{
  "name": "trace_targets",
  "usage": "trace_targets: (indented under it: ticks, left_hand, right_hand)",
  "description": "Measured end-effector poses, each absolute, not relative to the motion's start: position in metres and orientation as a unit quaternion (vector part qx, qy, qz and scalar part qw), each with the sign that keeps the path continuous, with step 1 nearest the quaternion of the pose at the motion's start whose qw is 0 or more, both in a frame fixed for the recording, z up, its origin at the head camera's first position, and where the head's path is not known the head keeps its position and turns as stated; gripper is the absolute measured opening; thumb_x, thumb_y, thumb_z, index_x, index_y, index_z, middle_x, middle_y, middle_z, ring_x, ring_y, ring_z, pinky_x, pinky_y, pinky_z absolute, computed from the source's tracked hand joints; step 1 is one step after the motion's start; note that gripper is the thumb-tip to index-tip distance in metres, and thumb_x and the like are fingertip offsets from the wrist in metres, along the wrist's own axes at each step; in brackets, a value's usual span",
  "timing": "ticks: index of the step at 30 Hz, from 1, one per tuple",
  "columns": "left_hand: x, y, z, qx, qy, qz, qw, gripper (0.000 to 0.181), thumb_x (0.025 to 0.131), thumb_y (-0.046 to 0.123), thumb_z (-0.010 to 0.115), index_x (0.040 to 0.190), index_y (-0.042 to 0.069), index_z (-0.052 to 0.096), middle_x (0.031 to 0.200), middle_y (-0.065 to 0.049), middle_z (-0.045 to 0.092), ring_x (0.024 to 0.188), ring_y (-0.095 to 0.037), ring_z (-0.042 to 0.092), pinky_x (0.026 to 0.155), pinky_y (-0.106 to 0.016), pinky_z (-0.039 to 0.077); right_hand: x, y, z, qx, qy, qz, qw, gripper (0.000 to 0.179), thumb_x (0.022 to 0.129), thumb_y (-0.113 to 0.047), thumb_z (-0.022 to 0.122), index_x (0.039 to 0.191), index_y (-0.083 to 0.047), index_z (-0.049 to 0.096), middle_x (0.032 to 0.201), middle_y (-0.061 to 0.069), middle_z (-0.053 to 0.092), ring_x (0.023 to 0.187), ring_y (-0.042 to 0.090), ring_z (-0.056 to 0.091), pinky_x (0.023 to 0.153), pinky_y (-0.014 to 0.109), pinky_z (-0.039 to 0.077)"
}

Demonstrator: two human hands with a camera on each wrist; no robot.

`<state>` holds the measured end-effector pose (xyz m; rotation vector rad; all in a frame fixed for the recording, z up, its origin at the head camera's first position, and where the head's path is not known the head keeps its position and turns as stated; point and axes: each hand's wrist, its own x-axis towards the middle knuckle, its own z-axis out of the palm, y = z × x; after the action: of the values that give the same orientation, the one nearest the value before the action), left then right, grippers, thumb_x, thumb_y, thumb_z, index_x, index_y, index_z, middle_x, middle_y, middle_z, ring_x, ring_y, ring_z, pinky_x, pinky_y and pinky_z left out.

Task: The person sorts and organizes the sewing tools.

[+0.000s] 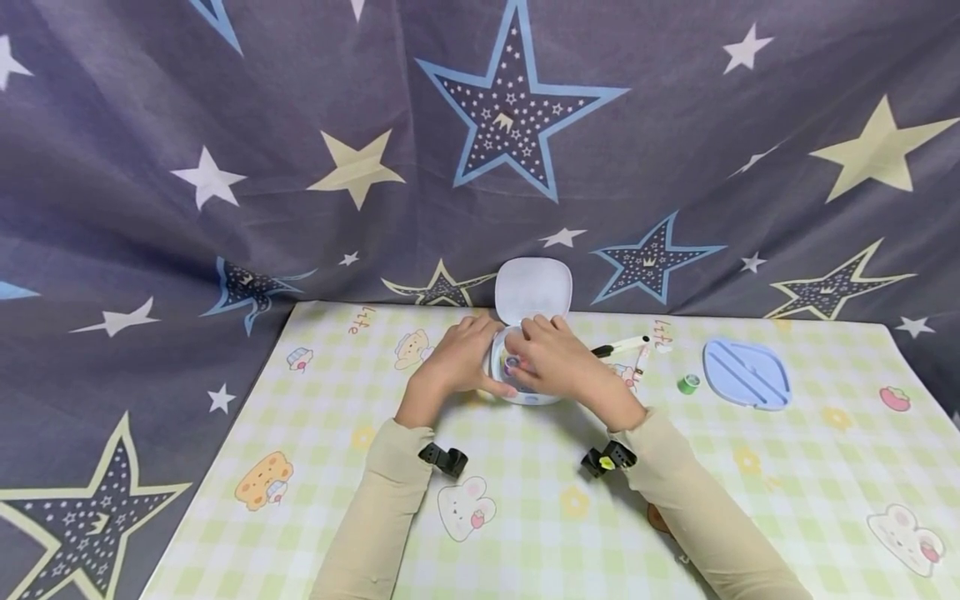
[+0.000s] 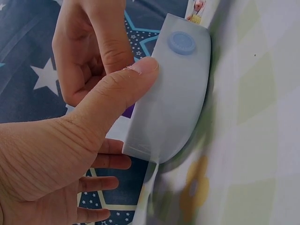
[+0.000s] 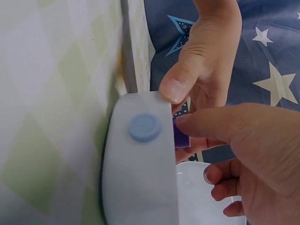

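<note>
A white sewing box (image 1: pixel 531 399) with a round blue button (image 2: pixel 181 43) on its front stands near the back of the table, its lid (image 1: pixel 533 287) raised. My left hand (image 1: pixel 461 358) grips the box's left side, thumb at the front rim and fingers around the side. Over the box, my right hand (image 1: pixel 555 358) reaches in with curled fingers. Its thumb is against a purple thread spool (image 3: pixel 181 137) just inside the rim. The other contents are mostly hidden by the hands.
Right of the box lies a slim black-and-white tool (image 1: pixel 621 346), with a small narrow piece (image 1: pixel 640 363) by it. Farther right are a green thread spool (image 1: pixel 688 383) and a light blue tray (image 1: pixel 746 375). A star-patterned cloth (image 1: pixel 465 225) hangs behind the table.
</note>
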<state>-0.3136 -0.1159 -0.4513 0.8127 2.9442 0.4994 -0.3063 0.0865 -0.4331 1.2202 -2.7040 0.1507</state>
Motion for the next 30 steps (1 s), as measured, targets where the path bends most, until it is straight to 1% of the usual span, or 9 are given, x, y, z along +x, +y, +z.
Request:
trace_targets:
  ticks: [9, 23, 30]
  left_hand:
    - [-0.312, -0.115, -0.448, 0.258, 0.952, 0.162, 0.030, 0.101, 0.065, 0.058, 0.091, 0.142, 0.006, 0.052, 0.137, -0.010, 0.056, 0.126, -0.033, 0.051, 0.111, -0.048, 0.043]
    - [-0.315, -0.115, -0.450, 0.256, 0.955, 0.151, 0.027, 0.102, 0.064, 0.060, 0.090, 0.143, 0.008, 0.051, 0.140, -0.010, 0.055, 0.131, -0.034, 0.049, 0.113, -0.049, 0.042]
    - [-0.314, -0.116, -0.450, 0.253, 0.955, 0.155, 0.033, 0.105, 0.064, 0.060, 0.091, 0.145, 0.008, 0.050, 0.143, -0.011, 0.053, 0.133, -0.035, 0.047, 0.115, -0.050, 0.040]
  right_hand:
    - [-0.306, 0.084, -0.439, 0.412, -0.906, 0.049, 0.083, 0.021, 0.095, -0.032, 0.069, 0.099, -0.014, 0.057, 0.098, 0.008, 0.057, 0.096, 0.027, 0.053, 0.082, 0.042, 0.041]
    - [-0.306, 0.082, -0.444, 0.410, -0.906, 0.034, 0.100, 0.024, 0.093, -0.034, 0.070, 0.098, -0.015, 0.057, 0.098, 0.008, 0.058, 0.097, 0.028, 0.054, 0.082, 0.043, 0.041]
    - [-0.306, 0.081, -0.446, 0.408, -0.908, 0.037, 0.090, 0.024, 0.093, -0.035, 0.071, 0.097, -0.016, 0.057, 0.099, 0.008, 0.058, 0.097, 0.029, 0.054, 0.084, 0.044, 0.041]
